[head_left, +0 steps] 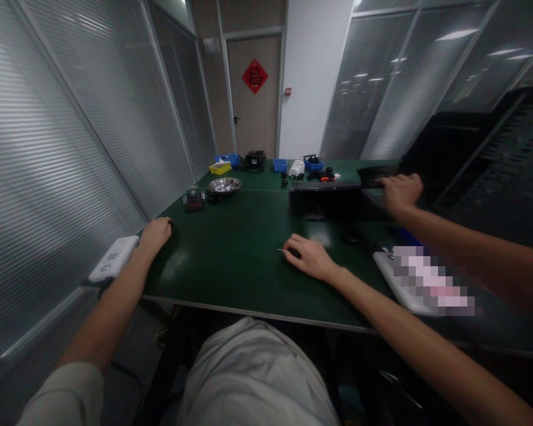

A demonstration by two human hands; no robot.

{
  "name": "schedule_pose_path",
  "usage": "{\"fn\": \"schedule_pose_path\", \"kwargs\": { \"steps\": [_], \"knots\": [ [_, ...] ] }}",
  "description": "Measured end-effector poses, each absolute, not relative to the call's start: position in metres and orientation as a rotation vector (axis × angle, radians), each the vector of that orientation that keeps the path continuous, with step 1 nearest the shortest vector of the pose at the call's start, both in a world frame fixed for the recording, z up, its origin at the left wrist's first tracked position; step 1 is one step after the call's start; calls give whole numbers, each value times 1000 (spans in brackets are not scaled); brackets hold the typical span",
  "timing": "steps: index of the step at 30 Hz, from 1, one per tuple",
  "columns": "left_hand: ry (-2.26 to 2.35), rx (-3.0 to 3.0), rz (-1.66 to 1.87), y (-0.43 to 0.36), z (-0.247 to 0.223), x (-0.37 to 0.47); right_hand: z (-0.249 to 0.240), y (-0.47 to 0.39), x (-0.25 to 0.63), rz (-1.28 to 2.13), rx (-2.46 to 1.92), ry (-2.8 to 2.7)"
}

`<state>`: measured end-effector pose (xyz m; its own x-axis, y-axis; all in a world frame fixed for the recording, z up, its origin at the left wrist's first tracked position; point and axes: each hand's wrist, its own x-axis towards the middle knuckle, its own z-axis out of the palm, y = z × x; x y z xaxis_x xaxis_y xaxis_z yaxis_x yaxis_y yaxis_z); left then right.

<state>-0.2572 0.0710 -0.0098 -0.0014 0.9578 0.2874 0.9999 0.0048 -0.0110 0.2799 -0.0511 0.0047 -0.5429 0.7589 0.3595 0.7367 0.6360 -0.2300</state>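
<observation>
My left hand point(157, 234) rests at the left edge of the green table point(231, 260), fingers curled downward. Whatever its fingers close on, if anything, is hidden. Over the middle of the table, my right hand point(308, 255) pinches a thin pale pointed item point(279, 249) that sticks out to the left. Its exact kind is too small to tell. Farther right, another person's hand point(402, 190) grips a dark flat panel point(373, 176). A black open box-like casing point(333, 201) lies near that hand, beyond mine.
A metal bowl point(224, 186) with small parts and a dark box point(194, 201) sit at the back left. Blue bins point(280, 165), a yellow tray point(220, 168) and cables line the far end. White devices lie at the left point(114, 258) and right point(400, 290). A large dark chassis point(493, 154) stands right.
</observation>
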Motion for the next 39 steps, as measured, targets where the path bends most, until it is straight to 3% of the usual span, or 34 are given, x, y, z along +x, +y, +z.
{"fn": "schedule_pose_path", "kwargs": {
  "steps": [17, 39],
  "knots": [
    [-2123, -1999, -623, 84, -23, -277, 7, -51, 280, 53, -1159, -2439],
    [-2015, -1958, -614, 84, -29, -278, 3, -50, 280, 71, -1165, -2458]
  ]
}}
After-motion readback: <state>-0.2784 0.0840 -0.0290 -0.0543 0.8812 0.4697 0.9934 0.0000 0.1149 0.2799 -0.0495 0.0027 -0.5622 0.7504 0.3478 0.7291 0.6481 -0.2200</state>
